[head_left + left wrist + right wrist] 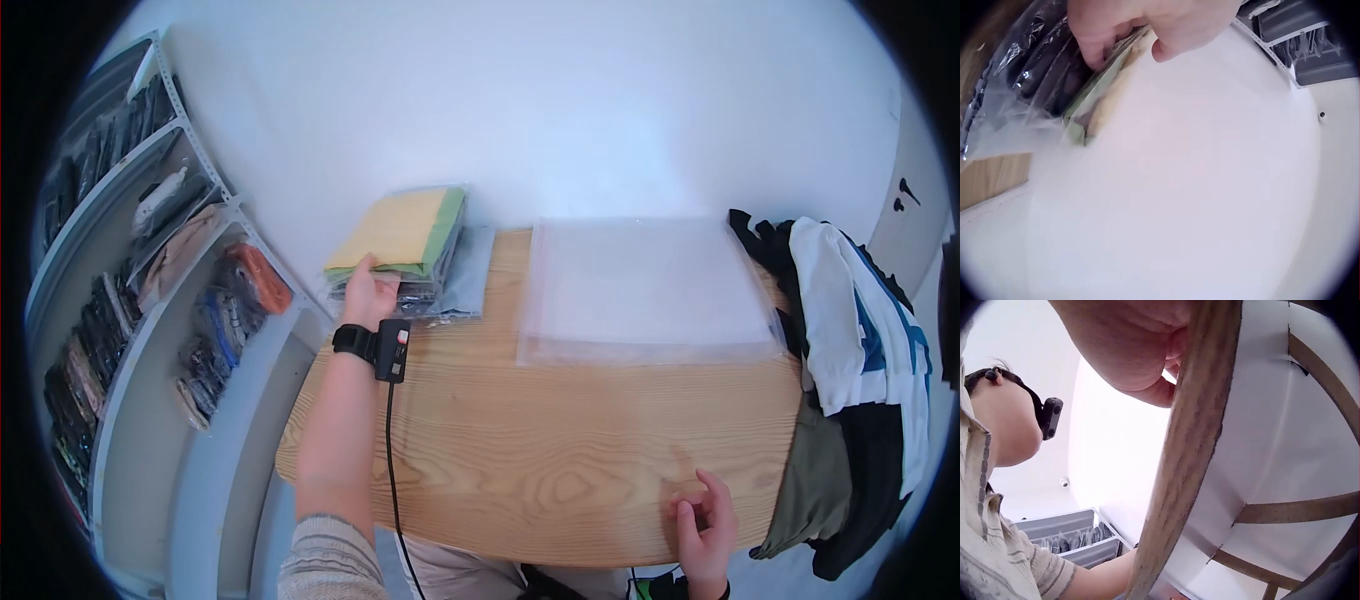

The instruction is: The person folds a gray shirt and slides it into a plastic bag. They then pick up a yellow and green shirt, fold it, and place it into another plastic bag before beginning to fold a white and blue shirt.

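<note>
My left hand [369, 296] is at the front edge of a folded yellow and green garment [398, 228], on top of a stack at the back left of the table. In the left wrist view, the thumb lies on the yellow side and the curled fingers [1094, 53] are at the green side, pinching the garment's edge. Under it are dark garments in clear plastic bags [1041, 75], and a grey-blue bagged garment [468, 275] sticks out to the right. Near the front edge, my right hand [708, 530] holds nothing, its fingers loosely bent.
Flat clear plastic bags [650, 290] lie at the back middle of the wooden table [560, 450]. Clothes in white, black and olive [835, 320] hang over its right edge. Shelves [140, 350] with bagged garments stand at the left. A cable [392, 460] trails from the left wrist camera.
</note>
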{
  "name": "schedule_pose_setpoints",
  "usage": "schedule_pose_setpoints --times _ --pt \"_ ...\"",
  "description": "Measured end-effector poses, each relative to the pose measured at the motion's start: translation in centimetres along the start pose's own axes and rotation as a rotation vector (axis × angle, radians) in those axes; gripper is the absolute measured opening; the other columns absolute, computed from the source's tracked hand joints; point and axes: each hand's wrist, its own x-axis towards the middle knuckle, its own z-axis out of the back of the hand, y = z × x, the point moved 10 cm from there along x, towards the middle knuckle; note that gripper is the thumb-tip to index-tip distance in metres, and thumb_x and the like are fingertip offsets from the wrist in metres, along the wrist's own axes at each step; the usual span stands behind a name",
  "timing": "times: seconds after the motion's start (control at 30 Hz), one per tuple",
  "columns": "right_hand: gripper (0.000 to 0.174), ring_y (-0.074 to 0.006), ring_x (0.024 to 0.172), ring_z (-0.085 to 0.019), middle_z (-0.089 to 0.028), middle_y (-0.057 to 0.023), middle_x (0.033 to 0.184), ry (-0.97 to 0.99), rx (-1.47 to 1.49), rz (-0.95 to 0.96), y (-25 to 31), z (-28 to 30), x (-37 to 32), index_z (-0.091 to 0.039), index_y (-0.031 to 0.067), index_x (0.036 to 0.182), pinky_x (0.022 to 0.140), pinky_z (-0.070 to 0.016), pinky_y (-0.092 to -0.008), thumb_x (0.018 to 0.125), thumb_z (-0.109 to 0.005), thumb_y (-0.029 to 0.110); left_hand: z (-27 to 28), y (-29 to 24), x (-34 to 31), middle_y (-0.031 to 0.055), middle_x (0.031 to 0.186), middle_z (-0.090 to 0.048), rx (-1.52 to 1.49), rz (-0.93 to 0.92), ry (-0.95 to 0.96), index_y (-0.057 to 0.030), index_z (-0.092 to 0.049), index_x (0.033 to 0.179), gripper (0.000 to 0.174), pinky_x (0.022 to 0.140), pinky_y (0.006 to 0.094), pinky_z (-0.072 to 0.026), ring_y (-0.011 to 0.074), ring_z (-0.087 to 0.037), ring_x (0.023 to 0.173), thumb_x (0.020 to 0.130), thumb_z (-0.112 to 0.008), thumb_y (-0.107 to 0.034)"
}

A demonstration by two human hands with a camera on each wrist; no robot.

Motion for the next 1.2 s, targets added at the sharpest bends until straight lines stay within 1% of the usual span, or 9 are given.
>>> schedule_pose_setpoints --times 0.2,0.3,0.33,0.5,0.67,0.77,0.97,1.13,1.2 --pt "0.037 -0.0116 0.067 -0.061 -0.063 -0.0061 0.077 -0.008 -0.072 0.038 0.8 0.2 0.2 -0.053 0.0026 0.122 0.061 -0.049 -0.0252 0.085 -0.062 0.004 -0.7 2.8 -8.0 0.0204 0.113 -0.048 0.102 0.154 0.129 0.0028 -0.046 0.104 0.024 0.104 0.0378 -0.0399 0.03 -0.048 0.112 0.092 -0.055 -0.016" --pt "0.035 -0.015 0.065 -0.061 -0.063 -0.0072 0.077 0.004 -0.122 0.019 0.7 0.4 0.3 -0.056 0.0043 0.119 0.06 -0.0495 -0.0271 0.085 -0.063 0.008 -2.9 6.2 -14.2 0.0192 0.119 -0.053 0.124 0.306 0.324 0.0034 -0.05 0.116 0.032 0.095 0.0322 -0.0475 0.0261 -0.054 0.112 0.091 -0.056 -0.015" --pt "0.035 -0.017 0.065 -0.062 -0.063 -0.0082 0.078 0.064 -0.163 0.026 0.6 -0.2 0.2 -0.056 0.005 0.119 0.061 -0.0497 -0.0281 0.085 -0.063 0.01 -3.3 7.0 -15.4 0.0107 0.108 -0.059 0.201 0.279 0.347 -0.0006 -0.053 0.114 0.029 0.087 0.0283 -0.049 0.0198 -0.058 0.101 0.093 -0.055 -0.02" --pt "0.033 -0.0177 0.07 -0.061 -0.063 -0.0081 0.082 0.084 -0.294 0.065 2.4 0.0 0.0 -0.056 0.0054 0.119 0.065 -0.0497 -0.0298 0.088 -0.061 0.012 0.2 10.7 -14.7 0.0021 0.092 -0.063 0.372 0.292 0.311 -0.0062 -0.06 0.103 0.02 0.074 0.0235 -0.0481 0.0132 -0.059 0.085 0.093 -0.055 -0.023" --pt "0.029 -0.013 0.079 -0.061 -0.064 -0.0052 0.088 0.364 0.067 -0.023 1.1 -0.1 0.6 -0.056 0.0037 0.118 0.07 -0.0494 -0.0287 0.09 -0.059 0.013 1.9 11.6 -13.8 -0.0006 0.09 -0.063 0.339 0.347 0.315 -0.008 -0.061 0.1 0.02 0.071 0.0222 -0.047 0.0096 -0.058 0.079 0.092 -0.058 -0.026" --pt "0.028 -0.0107 0.089 -0.06 -0.065 -0.0043 0.095 0.381 -0.395 -0.056 6.0 3.3 3.4 -0.059 0.0035 0.116 0.078 -0.0483 -0.026 0.089 -0.058 0.009 1.7 11.4 -13.9 -0.0007 0.089 -0.063 0.318 0.331 0.295 -0.0077 -0.062 0.101 0.02 0.07 0.0217 -0.0464 0.0096 -0.058 0.079 0.092 -0.058 -0.026" --pt "0.025 -0.019 0.084 -0.062 -0.066 -0.0106 0.089 0.067 -0.64 -0.016 8.1 12.3 14.3 -0.063 0.0041 0.107 0.077 -0.0488 -0.0293 0.085 -0.061 0.017 1.1 11.2 -14.6 -0.0001 0.088 -0.063 0.313 0.326 0.292 -0.0072 -0.062 0.099 0.019 0.067 0.0212 -0.0462 0.0091 -0.058 0.076 0.093 -0.057 -0.024" --pt "0.025 -0.0279 0.092 -0.063 -0.067 -0.0157 0.093 -0.182 -1.034 0.362 6.0 19.2 22.7 -0.068 0.0036 0.098 0.084 -0.0479 -0.0343 0.078 -0.061 0.017 1.7 11.3 -13.8 -0.0003 0.086 -0.063 0.305 0.316 0.265 -0.0079 -0.062 0.098 0.017 0.064 0.0206 -0.0467 0.009 -0.059 0.074 0.093 -0.056 -0.023" --pt "0.024 -0.0296 0.095 -0.062 -0.067 -0.0173 0.095 -0.196 -1.068 0.121 2.9 21.3 24.6 -0.069 0.003 0.096 0.086 -0.048 -0.035 0.076 -0.062 0.014 2.2 11.2 -13.7 0.001 0.085 -0.063 0.323 0.311 0.231 -0.007 -0.061 0.097 0.017 0.062 0.0211 -0.0463 0.0095 -0.059 0.072 0.093 -0.055 -0.022"
